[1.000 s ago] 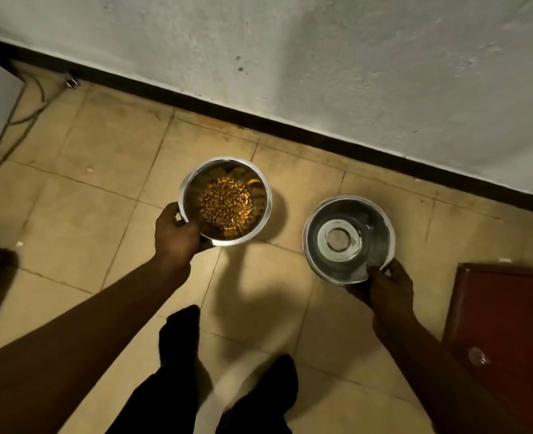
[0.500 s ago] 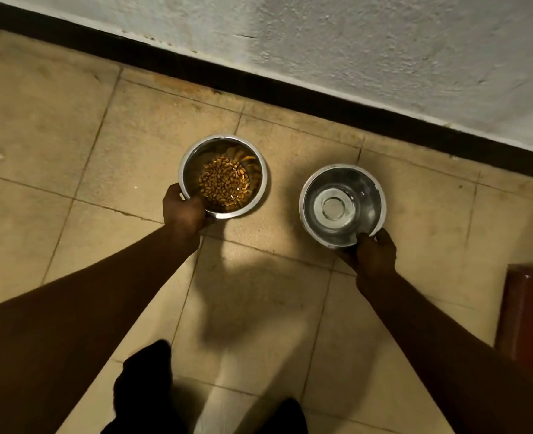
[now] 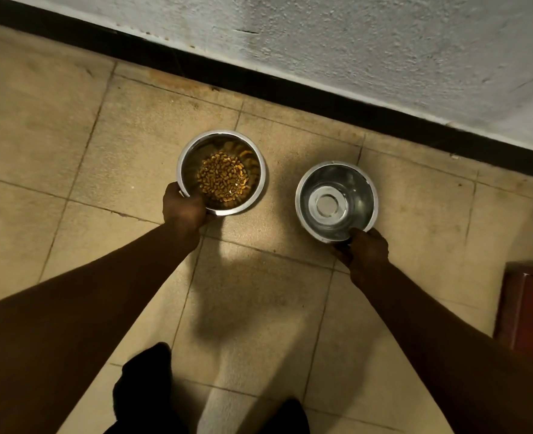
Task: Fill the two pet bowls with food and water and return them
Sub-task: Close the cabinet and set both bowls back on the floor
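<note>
Two steel pet bowls are low over the tiled floor near the wall. The left bowl (image 3: 221,142) holds a heap of brown kibble (image 3: 223,180). My left hand (image 3: 185,208) grips its near-left rim. The right bowl (image 3: 365,189) holds clear water, with the shiny bottom ring showing through. My right hand (image 3: 367,249) pinches its near rim, thumb inside. Both arms are stretched down and forward. Whether the bowls rest on the floor I cannot tell.
A grey rough wall (image 3: 353,51) with a black skirting strip (image 3: 290,89) runs just behind the bowls. A dark red wooden piece of furniture (image 3: 531,308) stands at the right edge. My dark-clad legs (image 3: 146,389) are at the bottom.
Both bowls have come lower and closer to the floor by the wall, and the view has tipped further down. My grips on the two rims are unchanged.
</note>
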Demonstrator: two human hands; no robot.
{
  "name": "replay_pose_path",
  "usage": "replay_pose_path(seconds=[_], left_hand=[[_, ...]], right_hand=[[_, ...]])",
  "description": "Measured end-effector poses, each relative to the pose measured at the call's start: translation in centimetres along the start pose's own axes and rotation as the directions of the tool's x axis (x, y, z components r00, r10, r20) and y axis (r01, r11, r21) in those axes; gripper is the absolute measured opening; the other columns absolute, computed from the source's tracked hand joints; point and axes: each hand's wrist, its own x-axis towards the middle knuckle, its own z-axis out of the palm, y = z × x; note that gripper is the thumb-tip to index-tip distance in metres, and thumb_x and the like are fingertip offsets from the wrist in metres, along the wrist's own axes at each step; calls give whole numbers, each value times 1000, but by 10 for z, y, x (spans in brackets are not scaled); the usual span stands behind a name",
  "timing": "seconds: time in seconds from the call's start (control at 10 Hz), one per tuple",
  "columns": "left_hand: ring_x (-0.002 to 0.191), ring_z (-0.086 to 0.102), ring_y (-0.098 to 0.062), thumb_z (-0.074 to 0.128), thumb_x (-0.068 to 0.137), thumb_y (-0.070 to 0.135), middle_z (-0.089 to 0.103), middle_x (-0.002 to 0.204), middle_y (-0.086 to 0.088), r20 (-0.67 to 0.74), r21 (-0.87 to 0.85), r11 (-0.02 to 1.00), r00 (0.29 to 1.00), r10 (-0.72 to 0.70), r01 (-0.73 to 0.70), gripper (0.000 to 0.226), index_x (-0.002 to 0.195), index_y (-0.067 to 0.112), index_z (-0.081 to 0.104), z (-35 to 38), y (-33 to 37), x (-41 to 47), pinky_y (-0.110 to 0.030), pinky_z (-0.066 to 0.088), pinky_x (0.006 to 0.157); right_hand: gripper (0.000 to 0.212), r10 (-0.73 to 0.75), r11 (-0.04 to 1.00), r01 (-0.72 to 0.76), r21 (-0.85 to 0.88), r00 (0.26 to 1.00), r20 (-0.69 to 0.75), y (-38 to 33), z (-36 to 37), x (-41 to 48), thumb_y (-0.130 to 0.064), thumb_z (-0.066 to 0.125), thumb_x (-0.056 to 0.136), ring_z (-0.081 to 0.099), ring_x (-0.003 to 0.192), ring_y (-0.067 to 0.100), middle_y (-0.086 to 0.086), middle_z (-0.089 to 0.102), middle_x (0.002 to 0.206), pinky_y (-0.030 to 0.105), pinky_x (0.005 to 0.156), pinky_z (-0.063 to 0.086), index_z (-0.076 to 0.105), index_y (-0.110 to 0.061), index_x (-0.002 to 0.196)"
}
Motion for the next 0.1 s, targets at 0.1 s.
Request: replay_pose_path(seconds=[0.1], left_hand=[[119,69,-39,76,94,12,62,132,-12,-22,2,999,999,-39,39,56,144,17,51,-2,5,-2,-47,68,79]], right_hand=[[10,55,998,-55,-5,998,-11,-5,1,-3,-11,67,105,75,102,32,16,72,119,43,76,65,64,-19,109]])
